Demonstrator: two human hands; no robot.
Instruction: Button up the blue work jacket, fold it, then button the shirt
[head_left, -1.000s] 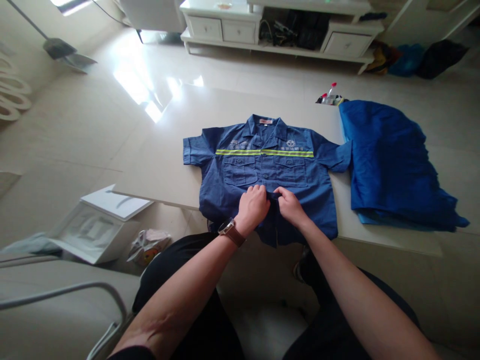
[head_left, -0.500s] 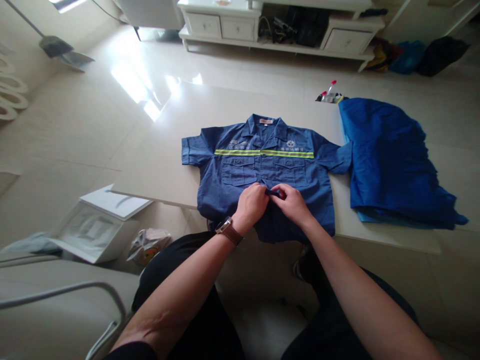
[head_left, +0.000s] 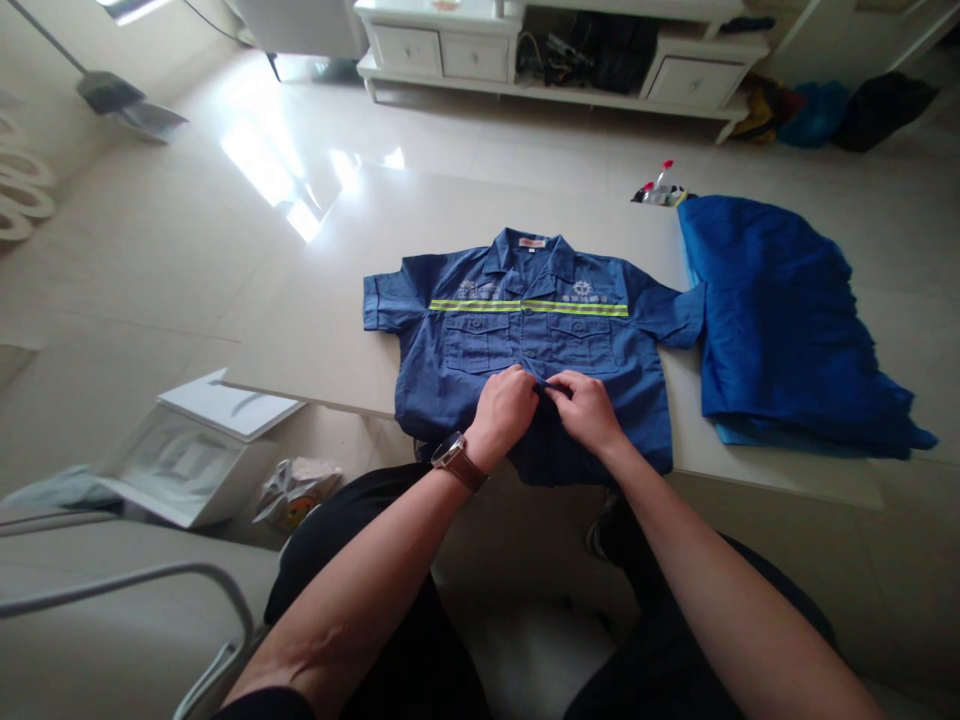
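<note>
Shirt [head_left: 532, 345] on bench [head_left: 315, 330], both hands at its front opening

Blue short-sleeved shirt lies face up, collar [head_left: 532, 250] at the far end, sleeves out to both sides, lower hem overhanging the near bench edge. Yellow-green and grey stripe [head_left: 480, 306] across the chest; two flap pockets below.

Left hand [head_left: 506, 410]: grip clamped on the shirt's front edge, just below pocket level; fingers curled, knuckles up. Watch [head_left: 457, 460] with brown strap on that wrist. Right hand [head_left: 587, 408]: grip also clamped, thumb and finger pinching the same front edge right beside the left fingertips. Exact bit of cloth between the two (button or buttonhole) hidden, can't tell.

Darker blue cloth [head_left: 795, 320] heaped on the bench to the right; shirt's right-hand sleeve end touches it. Red-capped bottles [head_left: 663, 180] partly hidden behind the cloth's far corner. Opened white box [head_left: 180, 455] beside the bench, lower left. White cabinet [head_left: 409, 52] across the floor.
</note>
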